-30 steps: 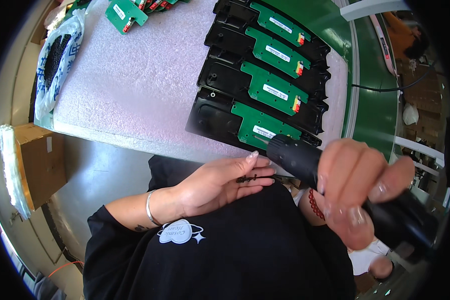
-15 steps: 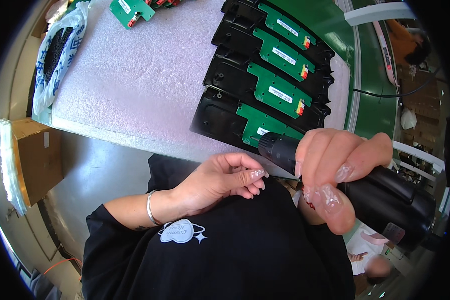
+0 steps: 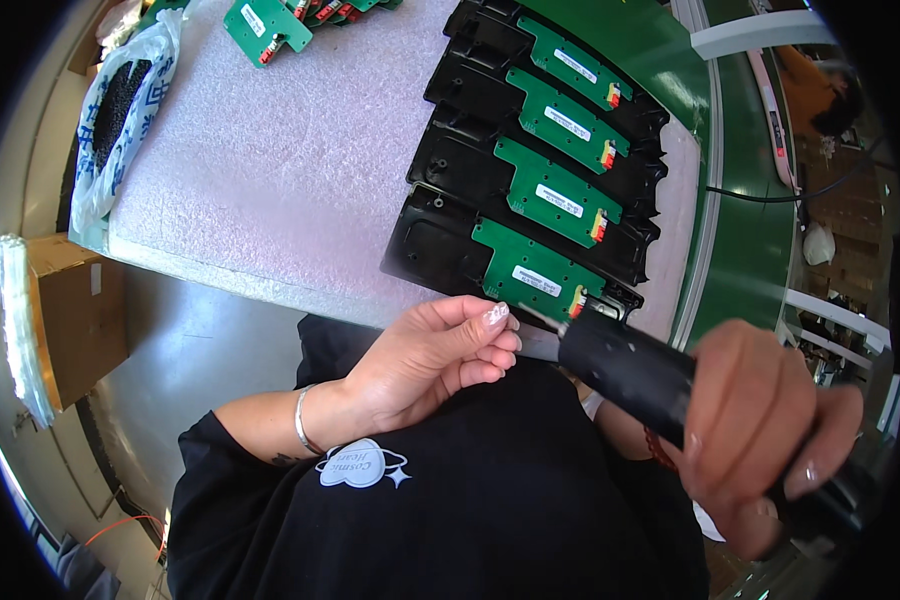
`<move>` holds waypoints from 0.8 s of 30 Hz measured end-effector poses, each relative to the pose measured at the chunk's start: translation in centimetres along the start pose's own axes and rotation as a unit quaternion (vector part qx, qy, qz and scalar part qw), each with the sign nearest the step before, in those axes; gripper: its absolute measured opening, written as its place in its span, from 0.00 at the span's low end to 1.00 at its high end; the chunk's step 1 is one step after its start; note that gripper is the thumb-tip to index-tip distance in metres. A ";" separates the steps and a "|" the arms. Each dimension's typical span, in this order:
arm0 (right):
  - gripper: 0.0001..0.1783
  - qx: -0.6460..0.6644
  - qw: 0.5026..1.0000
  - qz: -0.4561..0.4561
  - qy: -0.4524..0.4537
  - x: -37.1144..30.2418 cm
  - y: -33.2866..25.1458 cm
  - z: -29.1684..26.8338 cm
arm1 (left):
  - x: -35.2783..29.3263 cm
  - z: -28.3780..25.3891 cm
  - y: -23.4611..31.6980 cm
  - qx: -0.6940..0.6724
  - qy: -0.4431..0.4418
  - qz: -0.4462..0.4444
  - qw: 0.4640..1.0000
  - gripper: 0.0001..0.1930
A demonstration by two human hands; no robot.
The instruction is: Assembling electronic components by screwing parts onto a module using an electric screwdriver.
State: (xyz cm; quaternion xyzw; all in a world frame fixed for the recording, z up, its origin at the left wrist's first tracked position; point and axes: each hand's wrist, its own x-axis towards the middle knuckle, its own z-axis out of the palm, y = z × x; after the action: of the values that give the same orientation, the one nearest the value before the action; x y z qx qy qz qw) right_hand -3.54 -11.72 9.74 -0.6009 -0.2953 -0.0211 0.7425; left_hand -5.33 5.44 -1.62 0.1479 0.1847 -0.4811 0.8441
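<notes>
My right hand (image 3: pixel 755 430) is wrapped round a black electric screwdriver (image 3: pixel 625 370). Its thin bit points left, its tip close by the fingertips of my left hand (image 3: pixel 435 345). The thumb and forefinger of that hand are pinched together and the other fingers curled in; whatever they hold is too small to make out. Just beyond both hands lies the nearest black plastic panel (image 3: pixel 435 240), with a green circuit board (image 3: pixel 505 245) on it. The board carries a white label and a red-and-yellow connector (image 3: pixel 578 300).
Several like panels with boards (image 3: pixel 570 120) run away in a row on the foam-covered table (image 3: pixel 270 180). At the far left lies a plastic bag (image 3: pixel 120 110) of small black pieces. Loose green boards (image 3: pixel 260 25) are piled at the back. A cardboard box (image 3: pixel 75 310) stands left of the table.
The screwdriver has drawn back right and toward me, off the nearest board, and its bit now points at my left fingertips. My left hand has shifted slightly left and farther from me.
</notes>
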 end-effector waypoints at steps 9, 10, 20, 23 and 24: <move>0.14 0.032 0.997 0.013 -0.074 0.0 -1.8 -0.3 | 0.7 0.0 -0.4 -0.038 -0.040 -0.008 0.998 0.11; 0.15 0.038 0.996 -0.007 -0.086 0.1 -1.3 -0.2 | 0.7 0.0 -0.4 -0.039 -0.037 -0.003 0.999 0.11; 0.17 -0.033 0.999 0.030 0.029 -0.4 2.5 -2.3 | 0.3 2.5 0.2 0.069 -0.026 -0.086 0.994 0.15; 0.16 -0.049 0.998 0.027 0.022 -0.3 2.3 -2.5 | 0.2 1.5 0.5 0.107 -0.071 -0.083 0.988 0.15; 0.15 -0.057 0.998 0.025 0.017 -0.3 2.3 -2.5 | 0.2 1.3 0.6 0.112 -0.090 -0.075 0.987 0.14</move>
State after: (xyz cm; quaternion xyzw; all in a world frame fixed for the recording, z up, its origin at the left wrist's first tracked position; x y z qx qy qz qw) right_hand -1.84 -13.45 7.31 -0.6487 -0.2655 -0.0297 0.7126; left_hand -4.54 5.00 -0.48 0.1836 0.0635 -0.5721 0.7968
